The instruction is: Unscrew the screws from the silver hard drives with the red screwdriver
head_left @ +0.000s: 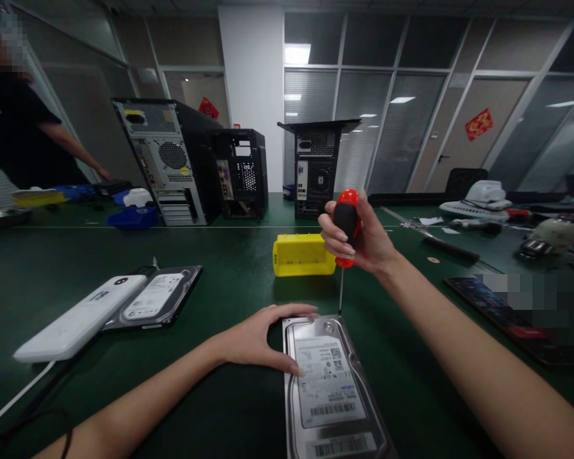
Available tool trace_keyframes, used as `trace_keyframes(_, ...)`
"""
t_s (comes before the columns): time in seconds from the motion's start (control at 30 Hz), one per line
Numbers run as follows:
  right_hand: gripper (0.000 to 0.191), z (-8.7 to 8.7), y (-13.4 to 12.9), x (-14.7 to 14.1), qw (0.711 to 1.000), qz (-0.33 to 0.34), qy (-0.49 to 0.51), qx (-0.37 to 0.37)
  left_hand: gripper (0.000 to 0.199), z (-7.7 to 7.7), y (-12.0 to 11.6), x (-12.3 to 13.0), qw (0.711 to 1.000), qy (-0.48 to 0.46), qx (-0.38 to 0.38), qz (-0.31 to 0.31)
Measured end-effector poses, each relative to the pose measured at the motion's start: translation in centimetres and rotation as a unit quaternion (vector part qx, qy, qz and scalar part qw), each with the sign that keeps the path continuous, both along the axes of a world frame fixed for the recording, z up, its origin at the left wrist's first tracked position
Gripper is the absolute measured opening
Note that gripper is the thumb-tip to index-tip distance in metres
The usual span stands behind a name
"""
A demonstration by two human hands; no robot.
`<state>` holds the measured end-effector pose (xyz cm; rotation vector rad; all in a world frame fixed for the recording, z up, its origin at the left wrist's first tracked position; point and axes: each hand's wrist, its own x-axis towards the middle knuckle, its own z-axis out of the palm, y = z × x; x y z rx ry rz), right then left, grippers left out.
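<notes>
A silver hard drive (330, 382) with a white label lies on the green table in front of me. My left hand (268, 341) holds its upper left side, the thumb on the label and the fingers along the far edge. Wrapped round the red and black handle of a screwdriver (347, 220) is my right hand (363, 236). The screwdriver stands nearly upright, its tip at the drive's far right corner. Whether a screw sits under the tip is too small to tell. Just beyond the drive stands a yellow plastic bin (303, 255).
To the left, a white power bank (81, 315) with a cable rests against a second hard drive (157, 296). A phone (502, 315) lies right. Computer cases (172, 159) and a blue bin (132, 218) stand behind. A person (23, 127) is at the far left.
</notes>
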<state>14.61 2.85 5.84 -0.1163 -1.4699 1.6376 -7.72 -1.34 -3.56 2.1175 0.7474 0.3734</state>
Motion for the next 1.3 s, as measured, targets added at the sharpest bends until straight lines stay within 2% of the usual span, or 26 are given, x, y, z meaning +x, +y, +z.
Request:
trace_keyframes(0.13,0.050,0.2,-0.2,-0.2,0.999,-0.030,-0.024,-0.021,0.086,-0.1,0.0,0.1,1.000,-0.004,0.007,0.002)
trace_keyframes(0.27,0.054,0.1,0.1,-0.1,1.000,-0.003,-0.011,-0.021,0.085,0.0,0.1,0.2,1.000,-0.003,0.005,0.001)
trace_keyframes(0.43,0.033,-0.2,0.1,0.0,1.000,0.029,0.004,-0.002,0.084,0.1,0.0,0.2,1.000,0.000,0.005,0.002)
trace_keyframes(0.53,0.028,-0.2,0.1,0.0,0.999,0.030,0.000,0.018,0.085,0.0,0.0,0.2,1.000,-0.001,0.006,0.000)
trace_keyframes(0.7,0.040,-0.2,0.1,-0.1,1.000,-0.010,-0.010,0.000,0.085,-0.1,0.1,0.1,1.000,0.002,0.007,0.002)
trace_keyframes(0.83,0.052,-0.1,0.2,-0.2,1.000,-0.003,-0.017,-0.021,0.085,0.0,0.1,0.1,1.000,-0.001,0.007,0.001)
trace_keyframes(0.93,0.048,-0.1,0.1,-0.3,1.000,0.003,-0.006,-0.013,0.084,0.1,0.1,0.2,1.000,-0.002,0.003,-0.001)
trace_keyframes(1.1,0.027,-0.3,-0.3,-0.7,0.999,-0.038,-0.022,0.019,0.084,0.0,0.1,0.1,1.000,0.003,-0.001,0.003)
trace_keyframes(1.3,0.032,-0.2,-0.4,-1.6,0.989,-0.135,-0.058,0.025,0.083,0.0,0.2,0.3,1.000,-0.010,-0.004,-0.002)
